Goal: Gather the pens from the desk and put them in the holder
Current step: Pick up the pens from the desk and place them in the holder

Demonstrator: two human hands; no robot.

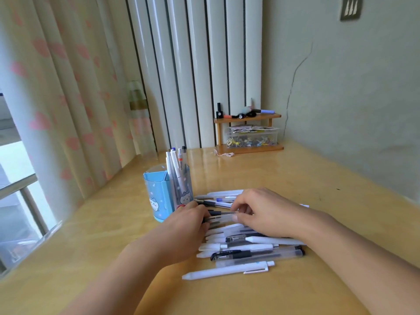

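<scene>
Pens lie heaped on the table beside the holder; both hands, left and right, pinch clear ones; light, stiff, slippery, likely to roll; best taken mid-barrel.

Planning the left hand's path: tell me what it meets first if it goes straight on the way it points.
Probably the blue pen holder: the left hand points up toward its base, fingers already among the pens. Depth is unclear.
</scene>
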